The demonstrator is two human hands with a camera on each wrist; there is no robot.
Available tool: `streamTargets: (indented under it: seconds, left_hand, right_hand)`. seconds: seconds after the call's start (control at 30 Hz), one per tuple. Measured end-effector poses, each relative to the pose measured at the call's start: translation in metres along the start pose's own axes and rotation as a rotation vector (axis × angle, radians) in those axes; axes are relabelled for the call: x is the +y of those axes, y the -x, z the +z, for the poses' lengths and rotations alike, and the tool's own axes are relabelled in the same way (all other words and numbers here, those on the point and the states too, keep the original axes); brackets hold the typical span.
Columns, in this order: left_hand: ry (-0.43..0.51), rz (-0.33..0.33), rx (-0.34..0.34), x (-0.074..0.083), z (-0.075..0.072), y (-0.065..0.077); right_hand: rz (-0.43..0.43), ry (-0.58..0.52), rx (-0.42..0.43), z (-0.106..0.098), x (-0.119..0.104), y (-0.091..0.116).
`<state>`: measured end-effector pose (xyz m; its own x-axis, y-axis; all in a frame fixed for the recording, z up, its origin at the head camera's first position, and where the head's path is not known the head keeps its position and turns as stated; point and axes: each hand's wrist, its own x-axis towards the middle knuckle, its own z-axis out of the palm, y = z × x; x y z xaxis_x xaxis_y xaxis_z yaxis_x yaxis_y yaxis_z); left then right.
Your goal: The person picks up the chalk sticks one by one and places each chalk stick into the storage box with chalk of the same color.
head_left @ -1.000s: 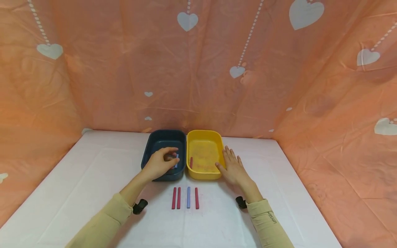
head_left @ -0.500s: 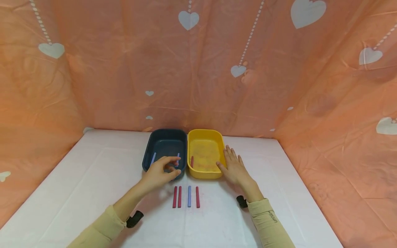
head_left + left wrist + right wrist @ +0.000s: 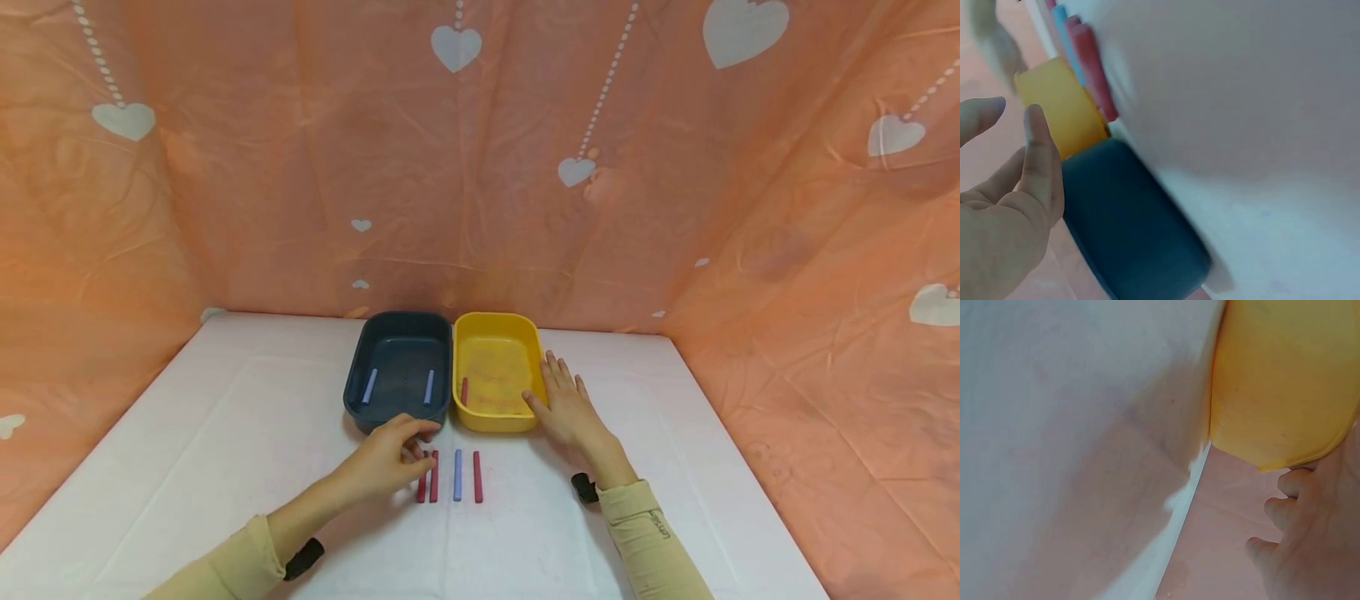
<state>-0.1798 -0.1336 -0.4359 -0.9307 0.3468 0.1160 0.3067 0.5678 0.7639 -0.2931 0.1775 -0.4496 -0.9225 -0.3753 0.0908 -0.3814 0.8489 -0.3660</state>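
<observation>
My left hand (image 3: 384, 460) hovers just in front of the dark blue tray (image 3: 397, 326), its thumb and fingers spread apart with nothing between them. It overlaps the top of two red chalk sticks (image 3: 434, 492) in the head view. To their right lie a blue chalk stick (image 3: 457, 475) and another red chalk stick (image 3: 477, 477). Fingers extended, my right hand (image 3: 572, 412) rests against the right rim of the yellow tray (image 3: 498, 424). Two blue chalks (image 3: 429, 387) lie inside the dark tray. One red chalk (image 3: 464, 392) is in the yellow tray.
Both trays stand side by side near the back of the white-covered table (image 3: 225, 433). An orange curtain with hearts (image 3: 300, 167) closes off the back and sides. A black wrist camera (image 3: 303, 559) is strapped at the left wrist, another (image 3: 585, 488) at the right.
My left hand has come back out of the dark tray towards the chalk row, uncovering the second blue chalk in that tray. My right hand has stayed at the yellow tray.
</observation>
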Motion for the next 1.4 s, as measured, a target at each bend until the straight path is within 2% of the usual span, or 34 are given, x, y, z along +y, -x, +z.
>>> streamTargets:
  seconds: [0.2, 0.3, 0.43, 0.57, 1.0, 1.4]
  left_hand:
    - [-0.112, 0.052, 0.008, -0.006, 0.003, 0.005]
    - [-0.186, 0.016, 0.002, -0.010, 0.007, 0.005]
    - [-0.242, -0.086, -0.025, -0.012, 0.013, 0.005]
    - [-0.245, -0.139, -0.044, -0.012, 0.015, 0.004]
    - [-0.251, -0.136, -0.057, -0.010, 0.016, 0.002]
    - [-0.222, -0.174, -0.043, -0.009, 0.016, 0.002]
  right_hand:
    - [0.003, 0.007, -0.005, -0.001, 0.000, 0.000]
    - [0.002, 0.003, -0.006, -0.001, 0.000, 0.000]
    - [-0.004, -0.002, -0.005, -0.001, -0.001, 0.000]
    - [-0.006, 0.000, 0.000, 0.000, 0.000, 0.001]
    - [0.006, 0.008, -0.006, 0.001, 0.000, 0.001]
    - [0.008, 0.004, -0.006, 0.000, -0.001, 0.001]
